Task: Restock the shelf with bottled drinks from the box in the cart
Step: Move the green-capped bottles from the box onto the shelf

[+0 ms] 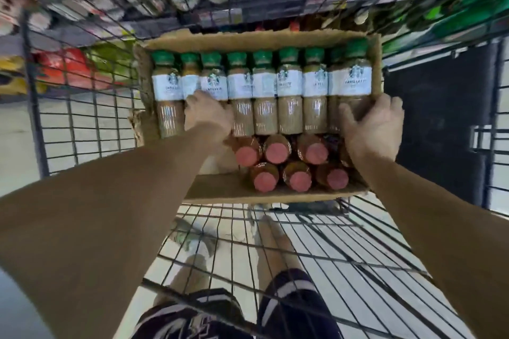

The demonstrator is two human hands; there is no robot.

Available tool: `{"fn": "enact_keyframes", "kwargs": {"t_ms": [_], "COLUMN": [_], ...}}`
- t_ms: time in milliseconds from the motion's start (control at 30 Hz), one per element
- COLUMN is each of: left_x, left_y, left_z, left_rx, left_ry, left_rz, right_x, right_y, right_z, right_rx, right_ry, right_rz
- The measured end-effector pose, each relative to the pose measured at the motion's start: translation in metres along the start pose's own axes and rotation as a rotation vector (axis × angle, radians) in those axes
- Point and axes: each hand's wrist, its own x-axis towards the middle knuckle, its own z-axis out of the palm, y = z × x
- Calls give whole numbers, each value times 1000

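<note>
An open cardboard box [217,187] sits in the wire cart [330,250]. Across its far half lies a row of several coffee bottles [289,96] with green caps and white labels. Below them several bottles with pink caps [275,152] point toward me. My left hand [206,114] rests on the green-capped row near its left end, fingers curled over a bottle. My right hand [371,126] grips the rightmost green-capped bottle, which it mostly hides, at the box's right wall.
Store shelves [220,16] with bottled drinks run along the top, behind the cart's far mesh wall. Green packages [451,14] sit at upper right, red and yellow ones [63,69] at left. My legs and shoes show through the cart floor.
</note>
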Motion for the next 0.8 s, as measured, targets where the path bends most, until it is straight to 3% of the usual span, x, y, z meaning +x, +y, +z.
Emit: {"fn": "enact_keyframes", "kwargs": {"t_ms": [133, 400, 533, 800], "left_x": [14, 28, 28, 5], "left_y": [2, -7, -10, -20], "left_z": [0, 2, 3, 13], "left_rx": [-56, -32, -48, -228], "left_ry": [13, -6, -37, 96], "left_rz": [-76, -22, -21, 22], "right_x": [0, 16, -3, -2], "right_y": [-12, -29, -37, -41], "right_z": [2, -13, -3, 11], "right_rx": [-77, -372, -280, -46], "right_ry": [-30, -168, -182, -258], "right_rz": [55, 29, -8, 196]}}
